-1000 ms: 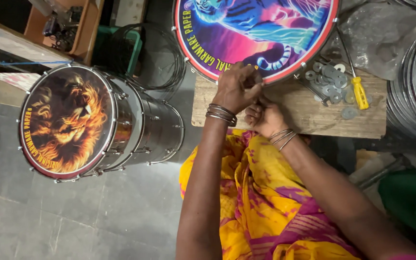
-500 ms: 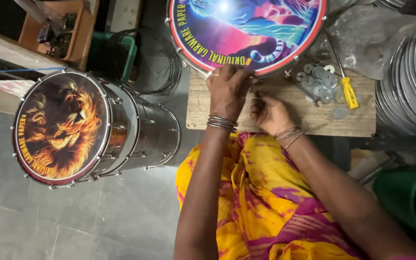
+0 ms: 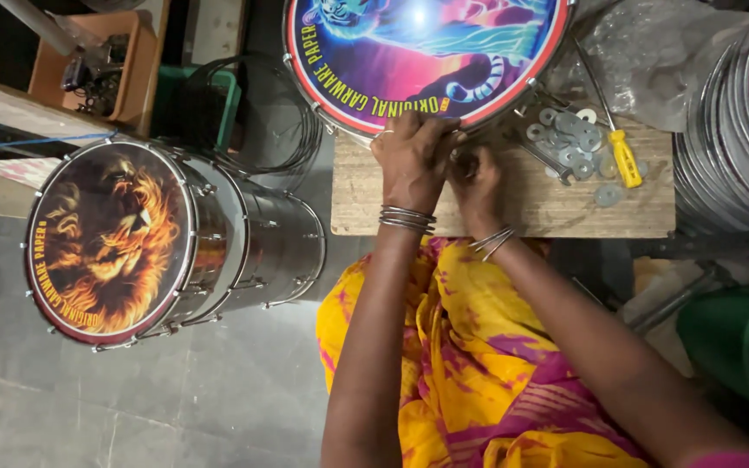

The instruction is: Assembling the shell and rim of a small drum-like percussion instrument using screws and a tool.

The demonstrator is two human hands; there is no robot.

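Landmark: the wooden desk [image 3: 444, 212]. Largest item, the lion-print drum [image 3: 166, 243], lies on its side on the grey floor [image 3: 132, 407] left of the desk, printed head facing the camera, chrome shell pointing toward the desk, not touching it. The tiger-print drum [image 3: 426, 52] sits at the desk's far edge, its rim overhanging the desk top; only the near part of it is in frame. Stack of chrome hoops [image 3: 739, 130] stands at the right end of the desk. Green bin [image 3: 739, 347] is below the desk's right corner. Orange crate [image 3: 106, 61] with dark hardware sits far left of the desk, beyond the lion drum. Crumpled clear plastic bag [image 3: 652, 52] lies on the desk's far right part. Person's yellow-and-magenta garment [image 3: 470, 364] fills the space just near of the desk. Left hand [image 3: 413, 160] rests on the desk's middle, fingers curled over the tiger drum's near rim, grip closed on the rim; bangles at wrist. Right hand [image 3: 477, 178] is just right of the left one, touching it, fingers pinched narrow at the rim on something too small to tell. Yellow-handled screwdriver [image 3: 621, 156] lies right of the hands on the desk. Pile of metal washers [image 3: 565, 139] sits between the right hand and the screwdriver.
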